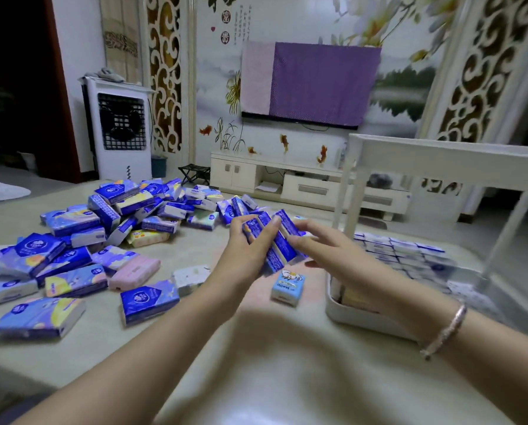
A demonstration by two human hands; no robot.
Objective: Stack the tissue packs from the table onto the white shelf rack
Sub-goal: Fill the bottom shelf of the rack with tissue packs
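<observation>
Beyond the pale, glossy desk stands a living room wall with a painted lotus-and-fish mural, a wall-mounted television under a purple and pink cloth cover, a low cream media cabinet and a white upright air cooler with a black grille at the left.

Across the left and far part of the desk lies a loose heap of small blue-and-white plastic-wrapped tissue packs, with a few odd ones among them: a pink pack, a pale speckled white pack and a light blue pack printed with a cartoon, which lies alone near the middle, just below the hands.

Above the desk's centre, the left hand grips a bundle of blue tissue packs held on edge, fingers curled over the top of the bundle and thumb on its near side. The right hand meets the same bundle from the other side, its fingers stretched out nearly straight against the packs' end (the contact itself is blurred). A pale beaded bracelet circles the right wrist.

At the right stands the white shelf rack with slim round posts. Its lower tray, under the right forearm, already carries tidy rows of blue-and-white packs, packed touching one another.
</observation>
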